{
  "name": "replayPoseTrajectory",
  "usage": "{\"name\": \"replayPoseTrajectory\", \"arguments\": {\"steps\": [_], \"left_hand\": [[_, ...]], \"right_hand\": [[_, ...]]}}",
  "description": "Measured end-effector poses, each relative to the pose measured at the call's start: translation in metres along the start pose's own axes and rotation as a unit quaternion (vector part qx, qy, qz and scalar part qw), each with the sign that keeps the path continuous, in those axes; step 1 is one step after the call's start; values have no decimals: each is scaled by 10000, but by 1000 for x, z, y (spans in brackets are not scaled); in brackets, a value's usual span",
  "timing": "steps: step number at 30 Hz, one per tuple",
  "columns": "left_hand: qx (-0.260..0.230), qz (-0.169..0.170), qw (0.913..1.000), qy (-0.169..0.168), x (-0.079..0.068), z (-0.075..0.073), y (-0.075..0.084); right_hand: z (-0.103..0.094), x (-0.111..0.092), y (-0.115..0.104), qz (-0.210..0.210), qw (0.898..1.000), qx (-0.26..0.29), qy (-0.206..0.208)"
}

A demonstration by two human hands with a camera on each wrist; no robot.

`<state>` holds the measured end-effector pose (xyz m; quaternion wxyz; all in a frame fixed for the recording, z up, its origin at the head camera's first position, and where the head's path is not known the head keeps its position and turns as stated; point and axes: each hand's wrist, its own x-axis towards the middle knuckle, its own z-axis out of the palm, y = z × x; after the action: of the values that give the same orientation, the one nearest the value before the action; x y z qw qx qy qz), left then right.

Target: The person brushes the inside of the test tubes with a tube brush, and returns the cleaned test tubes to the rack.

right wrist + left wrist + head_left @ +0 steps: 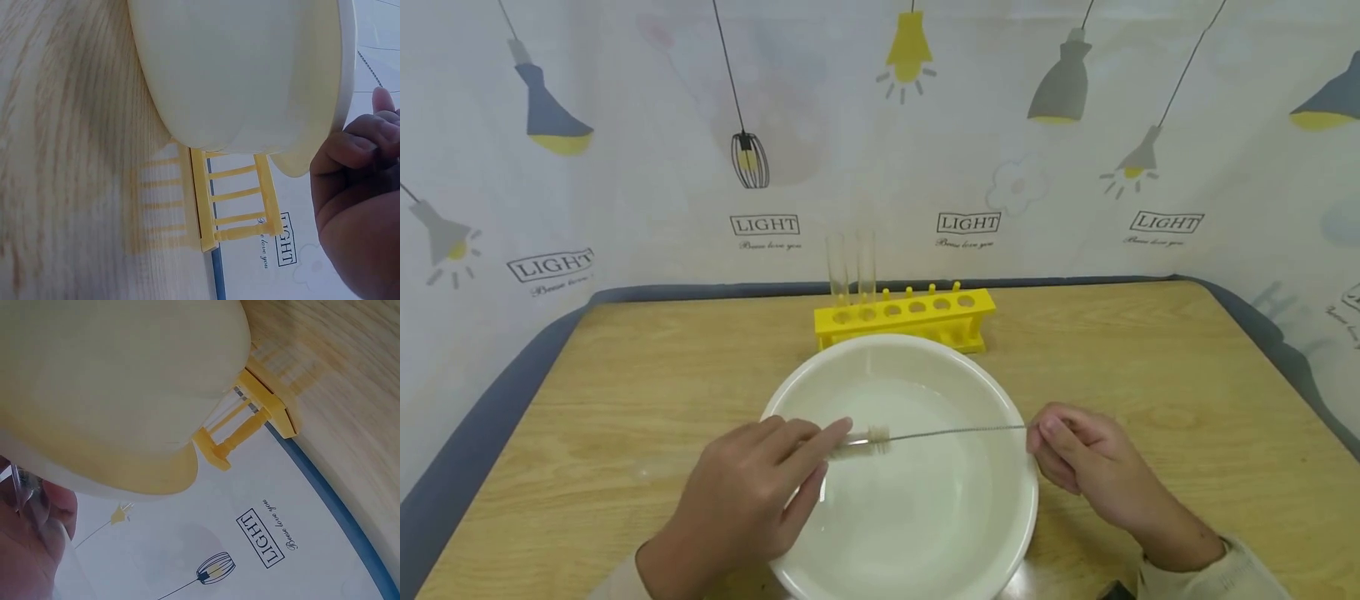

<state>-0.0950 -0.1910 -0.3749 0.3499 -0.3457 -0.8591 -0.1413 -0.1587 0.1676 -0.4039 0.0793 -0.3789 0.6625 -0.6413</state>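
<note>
In the head view my left hand (748,483) grips a clear glass test tube (854,440) over the left part of a white basin (1026,500). The tube also shows in the left wrist view, between the fingers (59,506). At the tube's mouth are the pale bristles of a test tube brush (878,435), partly outside it. My right hand (1093,462) pinches the far end of the brush's thin twisted-wire handle (958,431) near the basin's right rim. Fingers hide most of the tube, so how deep the brush reaches cannot be told.
Behind the basin stands a yellow test tube rack (917,313) with two clear test tubes (867,265) upright at its left end. The wooden table (647,392) ends at a patterned cloth backdrop (850,167). A small dark object (1116,592) shows at the bottom edge.
</note>
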Motion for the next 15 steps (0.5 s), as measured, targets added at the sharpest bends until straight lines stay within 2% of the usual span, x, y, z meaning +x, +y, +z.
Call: {"name": "replayPoseTrajectory", "arguments": {"steps": [2,8,12,15], "left_hand": [[-12,9,10000,-8,0,0,0],[-31,5,10000,-94,0,1,0],[-20,100,9999,-56,1,1,1],[24,159,9999,-47,1,1,1]], "right_hand": [[0,-1,-1,201,9997,-94,28],[1,0,-6,438,9989,-162,73],[1,-2,-7,776,9965,-301,72],[0,-3,-5,877,9958,-263,45]]}}
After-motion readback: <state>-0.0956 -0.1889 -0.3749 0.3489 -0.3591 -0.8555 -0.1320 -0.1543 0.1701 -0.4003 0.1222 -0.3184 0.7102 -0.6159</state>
